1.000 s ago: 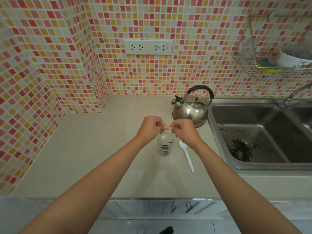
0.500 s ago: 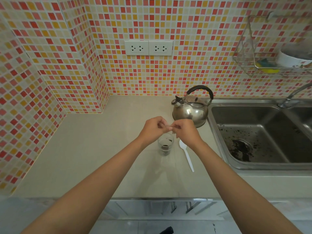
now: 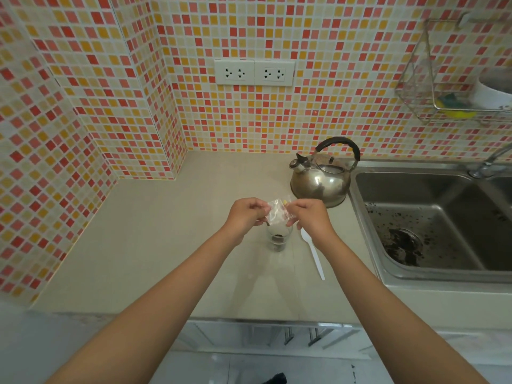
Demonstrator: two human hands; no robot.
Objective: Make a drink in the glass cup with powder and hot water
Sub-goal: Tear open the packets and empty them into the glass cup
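A small glass cup (image 3: 278,241) stands on the beige counter (image 3: 171,245) with dark powder at its bottom. Directly above it, my left hand (image 3: 246,216) and my right hand (image 3: 311,217) each pinch a side of a clear plastic sachet (image 3: 278,214), stretched flat between them. A white plastic spoon (image 3: 314,256) lies on the counter just right of the cup. A steel kettle (image 3: 322,177) with a black handle stands behind the hands, next to the sink.
A steel sink (image 3: 432,217) with dark specks lies to the right, its tap (image 3: 490,159) at the far right. A wire rack (image 3: 454,79) with a bowl hangs on the tiled wall. Two sockets (image 3: 254,72) sit above the counter.
My hands have drawn apart a little, and the clear sachet is now spread out between them above the cup. The cup, spoon and kettle have not moved.
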